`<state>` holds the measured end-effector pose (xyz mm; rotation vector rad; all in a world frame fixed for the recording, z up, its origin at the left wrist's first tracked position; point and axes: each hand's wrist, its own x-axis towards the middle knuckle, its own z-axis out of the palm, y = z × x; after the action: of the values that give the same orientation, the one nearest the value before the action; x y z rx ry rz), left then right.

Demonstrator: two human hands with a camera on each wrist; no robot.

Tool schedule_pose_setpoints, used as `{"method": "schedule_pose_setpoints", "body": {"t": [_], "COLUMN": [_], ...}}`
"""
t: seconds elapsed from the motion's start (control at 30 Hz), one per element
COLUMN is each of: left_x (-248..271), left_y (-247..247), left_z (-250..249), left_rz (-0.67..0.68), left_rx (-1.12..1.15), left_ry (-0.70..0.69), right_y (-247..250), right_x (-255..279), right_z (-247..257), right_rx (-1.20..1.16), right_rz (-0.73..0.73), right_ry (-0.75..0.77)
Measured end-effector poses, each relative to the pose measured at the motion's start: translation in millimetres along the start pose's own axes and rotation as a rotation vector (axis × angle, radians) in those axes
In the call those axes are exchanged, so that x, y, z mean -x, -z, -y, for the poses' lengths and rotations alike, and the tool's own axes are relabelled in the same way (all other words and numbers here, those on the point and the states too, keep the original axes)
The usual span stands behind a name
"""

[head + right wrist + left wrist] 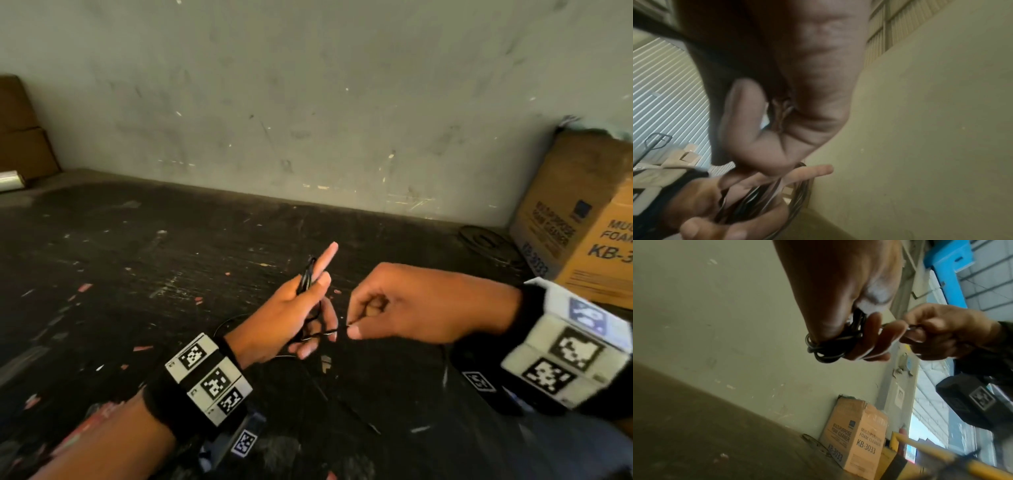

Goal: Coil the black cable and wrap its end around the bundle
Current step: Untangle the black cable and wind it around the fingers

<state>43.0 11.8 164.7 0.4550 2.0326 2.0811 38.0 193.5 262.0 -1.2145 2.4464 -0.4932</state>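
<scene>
The thin black cable is looped into a small coil that my left hand holds above the dark table, thumb pressing the loops against the palm, index finger pointing straight out. In the left wrist view the coil hangs round the thumb and fingers. My right hand sits just to the right and pinches the cable's free end between thumb and forefinger, drawn taut from the coil. The left wrist view shows the same pinch of the right hand. The right wrist view is blurred; the coil shows dimly in the left palm.
A cardboard box marked foam cleaner stands at the back right against the grey wall, with a dark ring of wire lying beside it. Brown boxes sit at the far left. The table is dark and scuffed.
</scene>
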Motion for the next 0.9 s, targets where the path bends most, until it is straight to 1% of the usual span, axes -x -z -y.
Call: {"method": "schedule_pose_setpoints", "body": {"t": [0.07, 0.13, 0.2, 0.23, 0.33, 0.47, 0.53, 0.63, 0.7, 0.8, 0.9], "left_x": [-4.3, -8.6, -10.7, -11.0, -11.8, -11.8, -9.9, -6.4, -4.2, -2.6, -3.9], "left_y": [6.0, 12.7, 17.6, 17.9, 11.3, -0.8, -4.7, -5.5, -6.2, -11.0, -16.3], "left_z": [-0.4, -2.1, -2.3, -2.3, 1.1, 10.8, 13.8, 16.4, 14.9, 11.4, 8.5], "left_rz": [-0.071, -0.12, -0.127, -0.123, -0.119, -0.18, -0.197, -0.159, -0.115, -0.089, -0.06], "left_rx": [0.128, 0.229, 0.254, 0.226, 0.06, -0.117, -0.103, -0.015, -0.025, -0.073, -0.098], "left_ry": [-0.014, -0.025, -0.021, -0.013, 0.017, 0.004, 0.001, 0.036, 0.054, 0.066, 0.059], "right_y": [-2.0, -16.7, -30.0, -32.8, -28.4, -17.8, -12.2, -2.2, 4.7, 15.5, 23.3], "right_x": [2.4, 2.9, 0.6, -0.4, -2.3, -4.1, -4.6, -5.3, -6.6, -10.5, -14.4], "right_z": [-0.5, -0.9, -1.1, -0.4, 3.4, 11.8, 12.7, 9.8, 5.1, -0.6, -1.3], "right_rx": [0.003, 0.022, 0.032, 0.03, 0.026, 0.034, 0.027, 0.069, 0.118, 0.127, 0.106], "right_rz": [0.091, 0.172, 0.206, 0.206, 0.181, 0.101, 0.065, -0.007, -0.063, -0.124, -0.139], "right_ry": [0.026, 0.051, 0.07, 0.069, 0.073, 0.108, 0.103, 0.094, 0.077, 0.086, 0.119]}}
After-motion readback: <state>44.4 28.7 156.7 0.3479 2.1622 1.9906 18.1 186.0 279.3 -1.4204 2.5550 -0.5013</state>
